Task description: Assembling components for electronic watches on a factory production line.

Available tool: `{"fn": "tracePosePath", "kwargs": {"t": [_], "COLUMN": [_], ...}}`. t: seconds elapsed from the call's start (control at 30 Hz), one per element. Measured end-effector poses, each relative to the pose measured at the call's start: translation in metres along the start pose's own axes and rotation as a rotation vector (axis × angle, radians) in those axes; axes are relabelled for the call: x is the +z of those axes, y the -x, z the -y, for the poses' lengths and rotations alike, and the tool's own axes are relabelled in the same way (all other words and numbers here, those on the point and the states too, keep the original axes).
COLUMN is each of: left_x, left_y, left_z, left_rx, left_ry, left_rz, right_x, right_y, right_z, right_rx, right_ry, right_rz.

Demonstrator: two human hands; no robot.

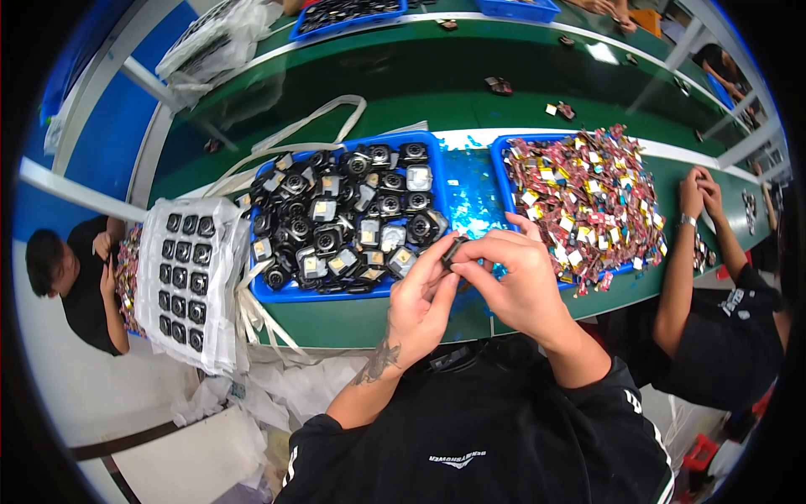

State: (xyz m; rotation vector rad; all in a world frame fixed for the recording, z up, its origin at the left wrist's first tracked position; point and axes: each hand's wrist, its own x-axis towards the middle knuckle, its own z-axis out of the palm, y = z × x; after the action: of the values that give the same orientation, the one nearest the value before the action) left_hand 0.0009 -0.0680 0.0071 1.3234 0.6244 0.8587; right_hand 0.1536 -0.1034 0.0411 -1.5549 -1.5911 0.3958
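Observation:
Between my hands, over the gap separating two blue bins, is a small black housing [454,249]. My left hand [417,292] grips it with thumb and fingers, from the left. The fingertips of my right hand [514,267] pinch at its right side, and they hide much of it. To the left, a blue bin [346,296] is heaped with black camera-like units [326,241] with round lens rings, some turned to a grey back. On the right another blue bin [505,178] overflows with small circuit boards [579,206] with red, yellow and white bits.
At left stands a stack of trays [183,277] holding black units in rows, wrapped in white film. Pale straps [277,139] lie beside it. A green conveyor belt [403,71] runs behind the bins, with scattered boards. Co-workers [80,290] sit left and right [714,323].

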Motion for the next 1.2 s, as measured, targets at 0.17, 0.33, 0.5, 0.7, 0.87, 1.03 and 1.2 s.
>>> {"fn": "tracePosePath", "kwargs": {"t": [0.17, 0.33, 0.5, 0.7, 0.87, 1.03, 1.2], "left_x": [0.002, -0.001, 0.008, 0.001, 0.004, 0.003, -0.007], "left_y": [0.001, 0.004, -0.004, -0.004, -0.008, -0.006, -0.002], "left_z": [-0.001, -0.004, -0.020, -0.014, -0.021, -0.021, -0.024], "left_rx": [0.021, 0.020, 0.000, 0.137, 0.367, 0.376, 0.287], "left_ry": [-0.044, -0.046, 0.276, -0.083, -0.559, -0.588, -0.607], "left_rz": [0.011, -0.010, -0.071, 0.008, -0.026, -0.066, 0.024], "right_x": [-0.005, -0.010, -0.014, -0.018, -0.021, -0.023, -0.030], "right_y": [0.000, -0.003, 0.016, 0.026, 0.024, 0.026, 0.021], "right_z": [0.002, 0.002, -0.012, -0.008, -0.018, -0.013, -0.015], "right_rx": [0.000, -0.070, 0.223, 0.253, 0.365, 0.316, 0.282], "right_ry": [0.045, 0.115, -0.626, -0.650, -0.975, -0.926, -0.690], "right_rz": [0.004, -0.040, -0.015, 0.008, 0.091, 0.095, 0.155]}}
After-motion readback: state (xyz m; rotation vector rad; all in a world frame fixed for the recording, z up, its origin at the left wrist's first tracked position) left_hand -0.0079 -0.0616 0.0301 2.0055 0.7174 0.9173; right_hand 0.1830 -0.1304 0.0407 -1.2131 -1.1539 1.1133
